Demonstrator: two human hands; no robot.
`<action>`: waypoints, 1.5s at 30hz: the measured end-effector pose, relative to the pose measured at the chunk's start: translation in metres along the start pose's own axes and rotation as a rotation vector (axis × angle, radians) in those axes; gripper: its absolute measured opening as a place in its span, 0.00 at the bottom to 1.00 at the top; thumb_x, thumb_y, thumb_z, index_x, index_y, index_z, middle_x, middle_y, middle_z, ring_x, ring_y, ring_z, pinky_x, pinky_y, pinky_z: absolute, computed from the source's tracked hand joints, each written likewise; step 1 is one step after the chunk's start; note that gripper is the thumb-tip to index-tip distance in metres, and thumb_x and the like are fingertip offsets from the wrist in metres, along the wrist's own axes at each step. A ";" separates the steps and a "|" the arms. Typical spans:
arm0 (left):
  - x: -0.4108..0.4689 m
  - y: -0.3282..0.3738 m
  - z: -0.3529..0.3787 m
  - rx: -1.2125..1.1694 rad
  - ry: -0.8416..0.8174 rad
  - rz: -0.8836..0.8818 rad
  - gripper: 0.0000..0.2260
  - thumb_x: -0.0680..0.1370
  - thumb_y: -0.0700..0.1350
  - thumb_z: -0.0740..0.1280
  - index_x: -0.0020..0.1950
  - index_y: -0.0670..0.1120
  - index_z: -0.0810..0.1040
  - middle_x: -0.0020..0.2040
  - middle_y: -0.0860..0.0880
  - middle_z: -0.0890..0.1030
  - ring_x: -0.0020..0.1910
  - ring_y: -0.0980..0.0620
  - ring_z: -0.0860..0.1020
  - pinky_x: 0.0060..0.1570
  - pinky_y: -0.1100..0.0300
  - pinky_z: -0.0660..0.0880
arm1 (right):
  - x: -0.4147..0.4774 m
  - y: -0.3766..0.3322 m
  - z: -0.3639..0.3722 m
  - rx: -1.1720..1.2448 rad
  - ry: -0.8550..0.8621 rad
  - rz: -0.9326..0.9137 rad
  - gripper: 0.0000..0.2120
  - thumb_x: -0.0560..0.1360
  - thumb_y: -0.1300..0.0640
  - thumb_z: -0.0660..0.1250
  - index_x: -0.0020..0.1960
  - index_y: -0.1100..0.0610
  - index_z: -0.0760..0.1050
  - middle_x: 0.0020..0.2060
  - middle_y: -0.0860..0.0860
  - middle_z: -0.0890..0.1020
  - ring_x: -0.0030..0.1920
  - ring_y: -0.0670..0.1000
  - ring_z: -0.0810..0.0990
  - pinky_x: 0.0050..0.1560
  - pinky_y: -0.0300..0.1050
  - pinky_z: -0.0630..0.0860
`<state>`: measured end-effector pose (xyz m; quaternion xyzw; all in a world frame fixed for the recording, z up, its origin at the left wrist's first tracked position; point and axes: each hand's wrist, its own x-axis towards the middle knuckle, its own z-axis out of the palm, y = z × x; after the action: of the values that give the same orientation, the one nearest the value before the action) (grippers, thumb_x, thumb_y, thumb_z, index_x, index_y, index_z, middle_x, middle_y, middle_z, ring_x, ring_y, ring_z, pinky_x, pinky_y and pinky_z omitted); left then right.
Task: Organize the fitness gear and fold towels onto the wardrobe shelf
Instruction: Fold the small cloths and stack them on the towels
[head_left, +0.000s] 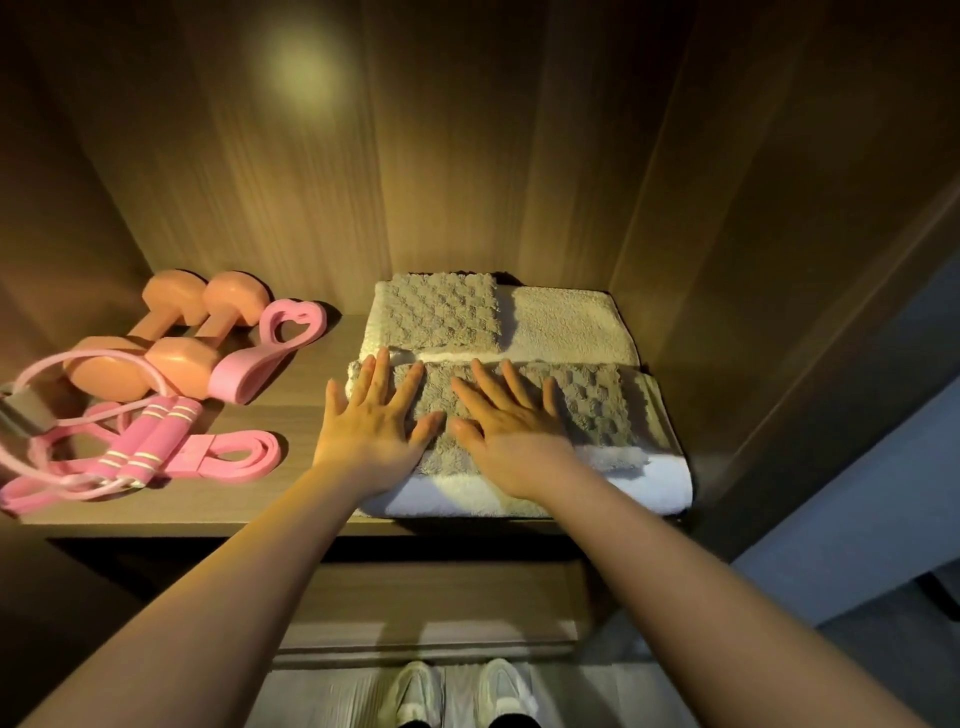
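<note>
On the right half of the wardrobe shelf lies a folded white towel with a folded grey checked towel on top. My left hand and my right hand press flat on the grey towel, fingers straight and spread. Behind them a second white towel carries another folded grey towel. On the left of the shelf lie two orange dumbbells, a pink heart-shaped thigh trainer, a pink jump rope and a pink resistance band.
Wooden wardrobe walls close in the shelf at the back and right. A lower shelf sits below the front edge. My white shoes stand on the floor beneath.
</note>
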<state>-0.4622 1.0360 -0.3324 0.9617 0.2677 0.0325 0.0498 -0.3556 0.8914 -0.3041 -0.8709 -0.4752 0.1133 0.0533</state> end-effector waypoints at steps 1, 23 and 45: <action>0.000 0.000 0.000 -0.006 0.000 0.001 0.36 0.72 0.71 0.33 0.78 0.59 0.38 0.79 0.47 0.35 0.77 0.49 0.35 0.74 0.41 0.36 | 0.003 0.005 0.006 -0.018 -0.003 0.013 0.26 0.81 0.38 0.39 0.76 0.37 0.36 0.74 0.38 0.31 0.74 0.48 0.26 0.71 0.64 0.28; -0.010 0.007 -0.011 0.003 0.063 0.008 0.32 0.80 0.64 0.47 0.80 0.53 0.43 0.80 0.44 0.39 0.78 0.46 0.38 0.74 0.44 0.38 | -0.026 0.081 -0.007 -0.009 -0.062 0.443 0.32 0.81 0.37 0.37 0.78 0.49 0.31 0.76 0.50 0.31 0.75 0.55 0.30 0.74 0.62 0.34; -0.020 0.087 -0.023 -0.064 0.002 0.213 0.30 0.81 0.62 0.43 0.78 0.46 0.54 0.79 0.46 0.40 0.78 0.48 0.39 0.76 0.45 0.42 | -0.082 0.073 -0.009 0.201 0.324 0.526 0.19 0.82 0.50 0.53 0.62 0.62 0.73 0.56 0.60 0.77 0.57 0.60 0.74 0.56 0.52 0.70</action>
<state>-0.4372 0.9533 -0.3000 0.9826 0.1627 0.0471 0.0767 -0.3370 0.7827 -0.2982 -0.9609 -0.2059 0.0294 0.1827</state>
